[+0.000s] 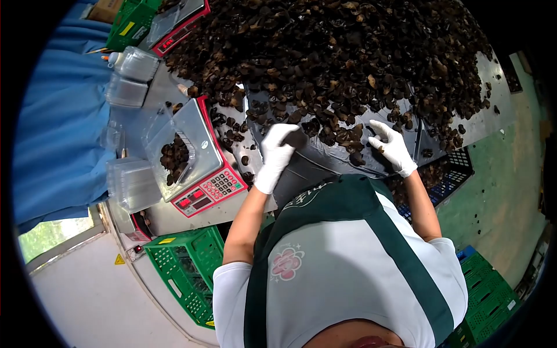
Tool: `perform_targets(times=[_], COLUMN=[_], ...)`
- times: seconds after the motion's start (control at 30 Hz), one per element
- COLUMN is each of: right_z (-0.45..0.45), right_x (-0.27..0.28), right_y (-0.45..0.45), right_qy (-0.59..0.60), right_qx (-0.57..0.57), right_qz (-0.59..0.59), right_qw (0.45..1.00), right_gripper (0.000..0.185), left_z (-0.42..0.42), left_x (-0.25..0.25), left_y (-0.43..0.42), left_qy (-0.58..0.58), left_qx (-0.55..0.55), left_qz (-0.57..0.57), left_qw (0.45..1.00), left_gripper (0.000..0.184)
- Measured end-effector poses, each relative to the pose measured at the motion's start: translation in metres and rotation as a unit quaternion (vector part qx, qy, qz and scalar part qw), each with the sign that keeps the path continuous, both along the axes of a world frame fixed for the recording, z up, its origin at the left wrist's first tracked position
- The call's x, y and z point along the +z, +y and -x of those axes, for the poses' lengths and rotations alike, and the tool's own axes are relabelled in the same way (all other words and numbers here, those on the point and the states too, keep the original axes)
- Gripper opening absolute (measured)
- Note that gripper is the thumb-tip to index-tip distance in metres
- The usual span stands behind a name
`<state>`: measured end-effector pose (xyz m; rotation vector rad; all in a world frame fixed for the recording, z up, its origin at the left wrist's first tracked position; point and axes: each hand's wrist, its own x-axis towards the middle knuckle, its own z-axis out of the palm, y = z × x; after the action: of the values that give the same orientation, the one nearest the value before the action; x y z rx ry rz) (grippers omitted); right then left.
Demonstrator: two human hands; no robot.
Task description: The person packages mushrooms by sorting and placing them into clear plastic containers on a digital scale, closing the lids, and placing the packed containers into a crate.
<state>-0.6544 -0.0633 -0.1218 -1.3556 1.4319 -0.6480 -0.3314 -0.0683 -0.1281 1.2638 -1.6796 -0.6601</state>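
My left hand (277, 152), in a white glove, has its fingers curled round a dark piece of fungus (296, 140) over the table's near part. To the right, my right hand (391, 146), also gloved, is held at the near edge of the pile with thumb and fingers apart. A large heap of dark fungus pieces (325, 58) lies beyond both hands. Left of my left hand is a red scale (219, 184) with lit red digits. On its plate rests an open clear plastic box with some dark fungus pieces (174, 158) inside.
Stacked clear boxes (132, 184) stand left of the scale, with more boxes (138, 65) behind. A second scale (174, 36) is at the upper left. Green crates (184, 272) are below the table. A dark blue crate (458, 168) holding fungus sits at its right edge.
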Motion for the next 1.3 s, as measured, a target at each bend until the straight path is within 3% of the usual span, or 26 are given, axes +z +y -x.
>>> perform_targets(times=[0.17,0.3,0.37,0.47,0.5,0.57,0.63,0.73,0.83,0.87,0.9,0.97,1.03,1.13,1.17,1.3], right_z=[-0.014,-0.020,-0.023,-0.026,-0.029,-0.033,-0.040,-0.045,-0.062,-0.068,-0.077,-0.094,-0.114,-0.136,-0.139,-0.136], right_x=[0.004,0.019,0.020,0.014,0.017,0.015,0.027,0.019,0.032,0.029,0.028,0.023,0.020,0.009,-0.001,-0.014], right_y=[-0.005,-0.010,-0.012,-0.013,-0.014,-0.015,-0.017,-0.025,-0.035,-0.038,-0.040,-0.042,-0.040,-0.030,-0.026,-0.026], right_qy=[0.017,0.071,0.065,0.098,0.099,0.078,0.086,0.088,0.136,0.119,0.117,0.249,0.308,0.361,0.367,0.282], right_qx=[0.022,0.070,0.078,0.102,0.101,0.104,0.109,0.113,0.127,0.109,0.117,0.151,0.181,0.239,0.241,0.194], right_qz=[0.027,0.038,0.061,0.169,0.136,0.132,0.092,0.136,0.129,0.075,0.080,0.241,0.248,0.273,0.307,0.349], right_qw=[0.999,0.994,0.993,0.975,0.980,0.983,0.986,0.980,0.974,0.984,0.983,0.926,0.900,0.859,0.845,0.872], right_gripper=[0.045,0.040,0.038,0.036,0.035,0.034,0.034,0.033,0.035,0.038,0.038,0.048,0.067,0.071,0.062,0.024], left_z=[-0.070,-0.147,-0.200,-0.235,-0.245,-0.273,-0.270,-0.271,-0.271,-0.274,-0.278,-0.299,-0.308,-0.319,-0.321,-0.324], left_x=[0.054,0.099,0.107,0.107,0.102,0.076,0.085,0.097,0.118,0.127,0.131,0.127,0.126,0.123,0.122,0.117], left_y=[-0.012,-0.014,-0.009,0.008,0.011,0.022,0.029,0.032,0.039,0.044,0.048,0.058,0.069,0.091,0.097,0.117], left_qy=[-0.053,0.119,0.002,0.055,0.077,-0.101,-0.349,-0.308,-0.101,-0.110,-0.082,-0.017,0.019,0.005,0.006,0.118], left_qx=[0.170,0.283,0.365,0.402,0.402,0.323,0.277,0.289,0.302,0.305,0.322,0.343,0.365,0.447,0.453,0.447], left_qz=[0.078,0.161,0.206,0.067,0.009,-0.035,-0.021,-0.040,-0.038,-0.021,-0.014,0.029,0.066,0.072,0.073,-0.005], left_qw=[0.981,0.938,0.908,0.912,0.912,0.940,0.895,0.906,0.947,0.946,0.943,0.939,0.929,0.892,0.889,0.887], left_gripper=[0.024,0.010,0.015,0.013,0.014,0.017,0.028,0.039,0.051,0.052,0.050,0.046,0.040,0.030,0.030,0.024])
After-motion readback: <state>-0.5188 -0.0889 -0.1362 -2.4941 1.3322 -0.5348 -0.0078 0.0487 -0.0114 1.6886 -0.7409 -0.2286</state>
